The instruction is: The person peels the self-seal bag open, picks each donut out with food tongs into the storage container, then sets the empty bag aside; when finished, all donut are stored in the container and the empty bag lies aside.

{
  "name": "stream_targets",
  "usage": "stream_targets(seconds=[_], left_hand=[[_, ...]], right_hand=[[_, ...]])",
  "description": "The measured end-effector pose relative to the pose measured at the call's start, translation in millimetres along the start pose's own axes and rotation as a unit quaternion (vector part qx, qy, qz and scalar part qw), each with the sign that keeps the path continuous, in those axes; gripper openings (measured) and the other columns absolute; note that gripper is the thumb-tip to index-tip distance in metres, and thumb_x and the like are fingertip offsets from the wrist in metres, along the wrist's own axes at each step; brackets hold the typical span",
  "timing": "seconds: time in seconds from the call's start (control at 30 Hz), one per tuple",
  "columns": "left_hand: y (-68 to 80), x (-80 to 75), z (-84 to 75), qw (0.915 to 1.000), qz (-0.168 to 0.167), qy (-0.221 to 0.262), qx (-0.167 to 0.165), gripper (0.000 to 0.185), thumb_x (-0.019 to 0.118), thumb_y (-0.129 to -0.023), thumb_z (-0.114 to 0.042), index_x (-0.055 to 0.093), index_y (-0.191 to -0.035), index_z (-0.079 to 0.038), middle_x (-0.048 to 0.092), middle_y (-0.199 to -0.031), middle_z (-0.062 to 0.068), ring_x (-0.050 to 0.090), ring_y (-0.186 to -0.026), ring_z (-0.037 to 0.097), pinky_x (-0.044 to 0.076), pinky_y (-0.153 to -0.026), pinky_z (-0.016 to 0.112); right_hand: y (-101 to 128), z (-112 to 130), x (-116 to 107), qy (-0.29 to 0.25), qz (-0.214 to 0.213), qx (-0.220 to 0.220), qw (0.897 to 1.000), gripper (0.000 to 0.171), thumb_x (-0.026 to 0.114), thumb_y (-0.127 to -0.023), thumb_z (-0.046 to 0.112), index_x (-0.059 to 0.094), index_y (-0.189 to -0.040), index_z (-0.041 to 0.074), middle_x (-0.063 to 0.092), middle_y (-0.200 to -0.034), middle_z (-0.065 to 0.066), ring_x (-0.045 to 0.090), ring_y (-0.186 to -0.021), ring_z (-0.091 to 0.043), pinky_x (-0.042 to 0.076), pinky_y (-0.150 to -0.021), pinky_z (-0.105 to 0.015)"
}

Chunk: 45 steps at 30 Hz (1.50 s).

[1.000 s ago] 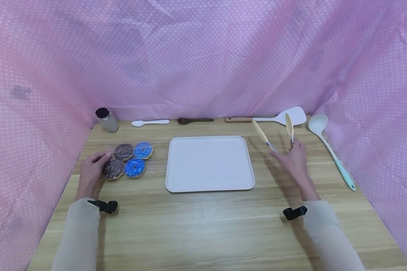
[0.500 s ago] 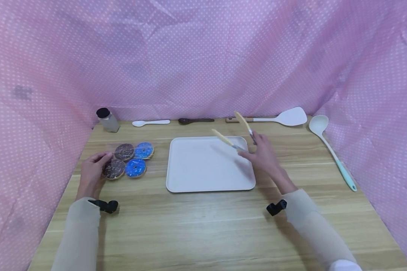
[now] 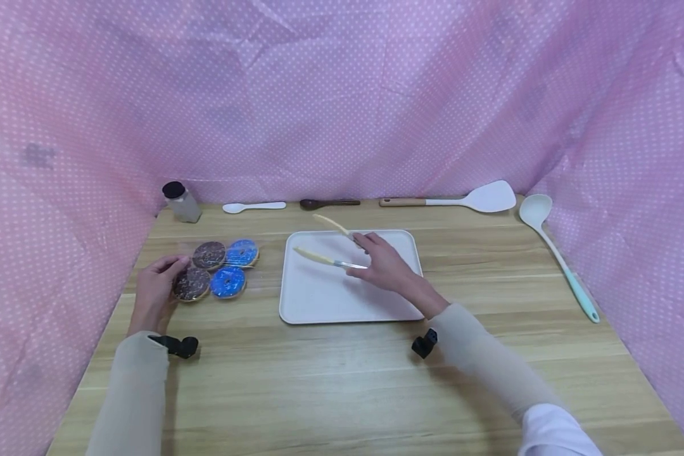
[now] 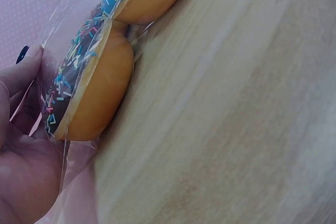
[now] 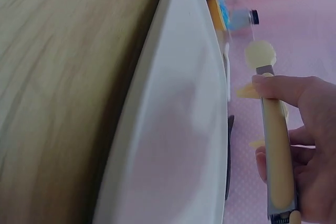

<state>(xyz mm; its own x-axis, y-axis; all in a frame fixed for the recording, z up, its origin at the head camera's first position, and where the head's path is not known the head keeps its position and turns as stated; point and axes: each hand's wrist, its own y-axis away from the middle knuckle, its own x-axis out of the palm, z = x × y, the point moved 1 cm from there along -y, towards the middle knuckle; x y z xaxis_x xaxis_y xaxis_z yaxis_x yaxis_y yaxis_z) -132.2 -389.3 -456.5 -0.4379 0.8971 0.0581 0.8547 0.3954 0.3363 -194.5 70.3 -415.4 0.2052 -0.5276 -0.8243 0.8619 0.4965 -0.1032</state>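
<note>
The right hand holds a pair of tongs, fingers curled round the handle end, and its grip is clamped on them. The two cream-tipped arms of the tongs stand apart and point left, above the white tray. From the right wrist view the thumb lies along one arm of the tongs, with the tray's rim running beside it.

The left hand rests at the left edge of a clear bag of doughnuts, its fingers curled against the wrapping, so this grip pinches the bag. In the left wrist view the fingers press the plastic next to a chocolate-topped doughnut. The bag holds four doughnuts, two brown and two blue, and lies on the counter just left of the tray.

Along the back of the counter lie a dark-capped shaker, a white spoon, a dark spoon and a white spatula. A ladle lies at the right.
</note>
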Motion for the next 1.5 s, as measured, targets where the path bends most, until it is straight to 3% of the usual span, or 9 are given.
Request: stream_targets(seconds=[0.17, 0.37, 0.57, 0.87, 1.0, 1.27, 1.5], left_hand=[[0.1, -0.3, -0.5, 0.9999, -0.003, -0.014, 0.007, 0.049, 0.078, -0.079, -0.033, 0.065, -0.120, -0.010, 0.063, -0.100, -0.010, 0.058, -0.083, 0.001, 0.053, -0.063, 0.017], [1.1, -0.5, -0.9, 1.0000, 0.002, 0.006, 0.004, 0.048, 0.079, -0.079, -0.030, 0.065, -0.120, -0.009, 0.064, -0.099, -0.010, 0.060, -0.081, 0.001, 0.054, -0.063, 0.018], [2.4, -0.5, -1.8, 1.0000, -0.001, 0.000, -0.004, 0.051, 0.079, -0.078, -0.032, 0.064, -0.122, -0.011, 0.062, -0.103, -0.010, 0.059, -0.086, 0.001, 0.054, -0.066, 0.017], [1.5, -1.7, -0.6, 0.9997, -0.007, -0.021, 0.009, 0.047, 0.078, -0.079, -0.033, 0.066, -0.119, -0.011, 0.062, -0.102, -0.012, 0.056, -0.092, 0.002, 0.051, -0.067, 0.013], [0.9, -1.7, -0.5, 0.9999, -0.001, -0.012, 0.013, 0.046, 0.078, -0.079, -0.030, 0.066, -0.119, -0.010, 0.064, -0.100, -0.012, 0.058, -0.089, 0.002, 0.053, -0.066, 0.015], [0.0, -2.6, -0.6, 0.9983, 0.000, -0.054, 0.023, 0.050, 0.076, -0.081, -0.034, 0.063, -0.123, -0.009, 0.062, -0.101, -0.015, 0.055, -0.092, 0.001, 0.050, -0.067, 0.011], [-0.5, -3.6, -2.0, 0.9953, -0.005, -0.093, 0.028, 0.038, 0.074, -0.081, -0.038, 0.069, -0.113, -0.017, 0.060, -0.098, -0.018, 0.053, -0.090, 0.000, 0.049, -0.065, 0.010]], right_hand=[[-11, 13, 9, 0.022, 0.035, -0.023, 0.999, 0.072, 0.077, -0.081, 0.035, 0.045, -0.141, 0.009, 0.058, -0.117, -0.010, 0.057, -0.099, -0.023, 0.049, -0.080, -0.037], [-25, 23, 17, 0.045, 0.067, -0.044, 0.996, 0.066, 0.076, -0.082, 0.035, 0.050, -0.137, 0.009, 0.060, -0.116, -0.006, 0.057, -0.093, -0.020, 0.048, -0.078, -0.033], [-37, 37, 20, 0.064, 0.112, -0.048, 0.990, 0.062, 0.073, -0.084, 0.038, 0.052, -0.137, 0.013, 0.061, -0.123, -0.005, 0.059, -0.100, -0.017, 0.050, -0.084, -0.034], [-49, 57, 25, 0.108, 0.153, -0.049, 0.981, 0.058, 0.072, -0.085, 0.040, 0.054, -0.136, 0.018, 0.061, -0.124, -0.001, 0.057, -0.097, -0.014, 0.050, -0.079, -0.034], [-52, 62, 26, 0.116, 0.159, -0.048, 0.979, 0.058, 0.071, -0.085, 0.040, 0.053, -0.136, 0.018, 0.060, -0.125, -0.002, 0.058, -0.100, -0.015, 0.051, -0.080, -0.035], [-52, 63, 21, 0.131, 0.150, -0.034, 0.979, 0.057, 0.070, -0.086, 0.039, 0.053, -0.137, 0.020, 0.058, -0.130, -0.002, 0.059, -0.108, -0.018, 0.051, -0.084, -0.037], [-56, 65, 18, 0.147, 0.147, -0.029, 0.978, 0.055, 0.071, -0.086, 0.037, 0.054, -0.136, 0.022, 0.058, -0.131, -0.001, 0.059, -0.109, -0.020, 0.050, -0.085, -0.038]])
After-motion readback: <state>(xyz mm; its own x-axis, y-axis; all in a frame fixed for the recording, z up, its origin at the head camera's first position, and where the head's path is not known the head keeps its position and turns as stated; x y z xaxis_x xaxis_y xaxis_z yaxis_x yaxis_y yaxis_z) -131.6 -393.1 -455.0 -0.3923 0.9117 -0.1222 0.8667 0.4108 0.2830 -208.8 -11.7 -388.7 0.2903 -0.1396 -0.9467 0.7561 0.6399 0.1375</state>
